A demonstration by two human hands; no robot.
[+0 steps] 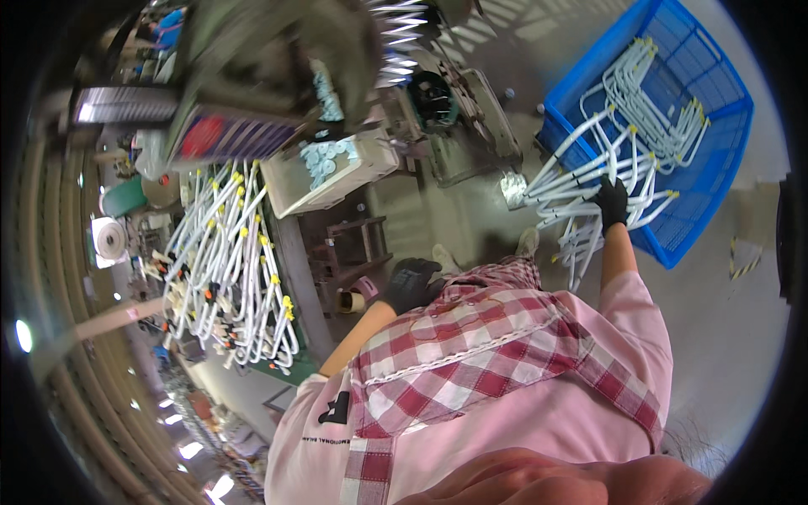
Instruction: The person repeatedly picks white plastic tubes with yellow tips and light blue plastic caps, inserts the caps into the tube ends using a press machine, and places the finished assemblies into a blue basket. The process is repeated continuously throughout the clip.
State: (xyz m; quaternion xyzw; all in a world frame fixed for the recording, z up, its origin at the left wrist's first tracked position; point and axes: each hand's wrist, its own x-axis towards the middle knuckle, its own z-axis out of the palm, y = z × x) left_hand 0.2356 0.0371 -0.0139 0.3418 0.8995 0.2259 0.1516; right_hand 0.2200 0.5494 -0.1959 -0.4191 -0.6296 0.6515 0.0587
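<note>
My right hand (611, 201), in a dark glove, grips a bundle of bent white metal tubes (584, 167) with yellow end caps at the rim of a blue plastic crate (713, 208). More such tube frames (637, 113) lie stacked inside the crate. My left hand (411, 284), also gloved in black, hangs in front of my checked apron with its fingers curled apart and nothing in it. Many white tubes with yellow caps (233, 252) are heaped on the workbench to the left.
Beyond the bench's end is a pale plastic bin (334, 183) holding light-blue discs. A blurred machine (278, 57) stands above it. Under the bench are a dark metal stool frame (360, 246) and a roll of tape (349, 302). A dark green basket (432, 98) stands further off.
</note>
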